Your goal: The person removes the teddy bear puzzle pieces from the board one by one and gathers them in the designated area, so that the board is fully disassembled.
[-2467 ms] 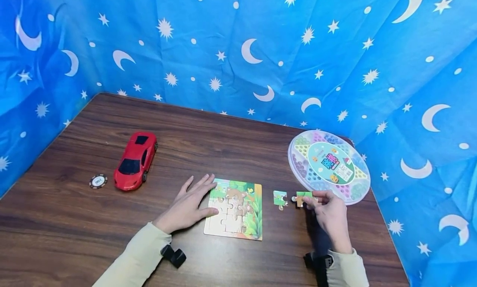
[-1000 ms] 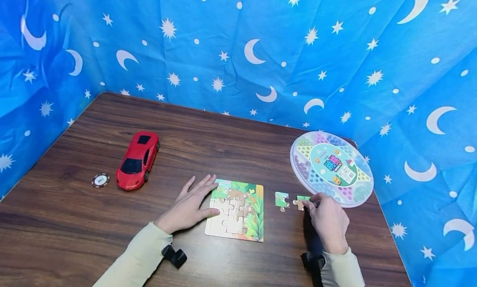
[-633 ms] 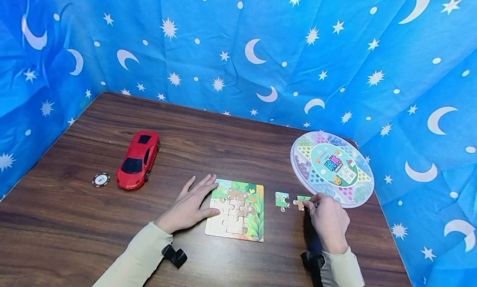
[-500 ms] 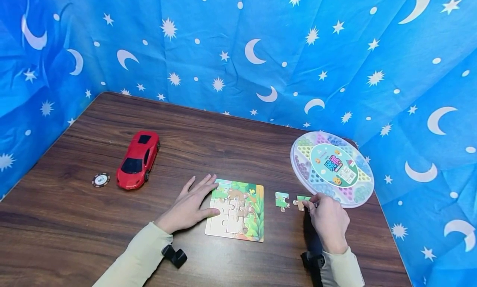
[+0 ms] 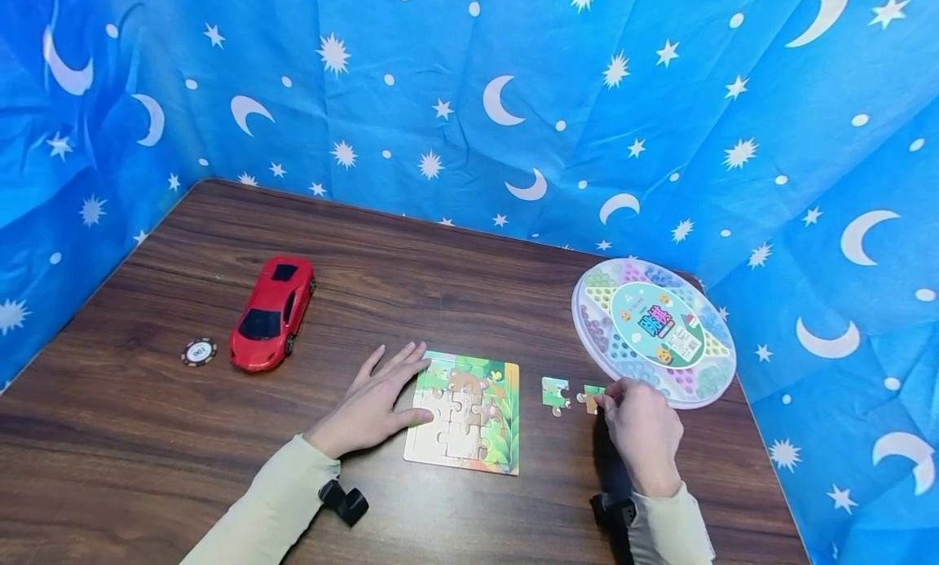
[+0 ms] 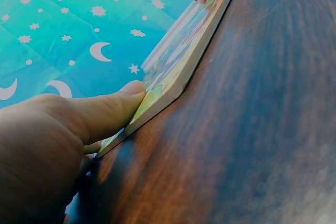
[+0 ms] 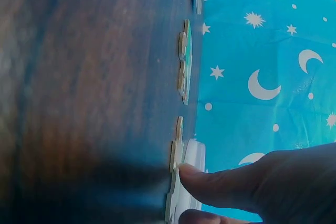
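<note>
My left hand (image 5: 370, 410) lies spread over the left side of a bear jigsaw puzzle (image 5: 504, 418), fingers extended. In the left wrist view its thumb rests on the edge of the puzzle board (image 6: 170, 85). Right of the board, a loose puzzle piece (image 5: 554, 390) with green and pale blue print lies flat. Beside it my right hand (image 5: 645, 434) pinches a green and brown puzzle piece (image 5: 590, 395), partly hidden by the fingers. The right wrist view has the thumb tip against that piece (image 7: 176, 156), low at the table; whether a second piece lies under the fingers I cannot tell.
A round, clear-lidded Chinese checkers set (image 5: 597, 345) stands just behind my right hand. Far left are a red toy car (image 5: 271, 316) and a poker chip (image 5: 199, 352). Blue star-and-moon cloth (image 5: 440, 100) hangs around the wooden table (image 5: 367, 263).
Since the oldest frame my right hand has curled farther over the piece. In the last half second it has slid slightly left, covering more of it. My left hand stays put.
</note>
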Motion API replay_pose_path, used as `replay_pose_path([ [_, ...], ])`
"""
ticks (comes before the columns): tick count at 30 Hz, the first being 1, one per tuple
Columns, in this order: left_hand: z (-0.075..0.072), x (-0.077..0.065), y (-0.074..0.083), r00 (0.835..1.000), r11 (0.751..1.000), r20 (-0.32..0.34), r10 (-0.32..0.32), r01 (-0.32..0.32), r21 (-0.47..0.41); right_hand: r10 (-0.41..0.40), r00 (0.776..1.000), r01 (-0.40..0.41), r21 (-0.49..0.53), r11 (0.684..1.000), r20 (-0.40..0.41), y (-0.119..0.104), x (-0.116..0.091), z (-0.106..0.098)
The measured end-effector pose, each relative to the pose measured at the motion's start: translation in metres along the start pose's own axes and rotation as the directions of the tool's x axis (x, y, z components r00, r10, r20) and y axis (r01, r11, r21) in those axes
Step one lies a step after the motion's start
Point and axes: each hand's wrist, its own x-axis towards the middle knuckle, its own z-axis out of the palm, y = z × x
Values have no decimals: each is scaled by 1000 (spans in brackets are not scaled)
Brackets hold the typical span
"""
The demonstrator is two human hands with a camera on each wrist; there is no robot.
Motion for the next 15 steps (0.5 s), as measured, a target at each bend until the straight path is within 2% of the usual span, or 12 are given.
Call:
replay_pose_path([
  [4, 1, 0, 0, 1000, 1000, 9, 4, -4, 3, 29, 1000, -29, 24, 999, -6, -3, -1, 1],
  [6, 1, 0, 0, 1000, 1000, 12, 2, -2, -1, 12, 1000, -11, 46, 999, -17, -6, -2, 1],
  [10, 0, 0, 0, 1000, 1000, 7, -1, 2, -6, -74, 997, 75, 87, 993, -19, -18, -3, 1],
  [15, 0, 0, -1, 1000, 1000, 0, 4, -4, -1, -184, 983, 185, 98, 978, -20, -41, -6, 5],
])
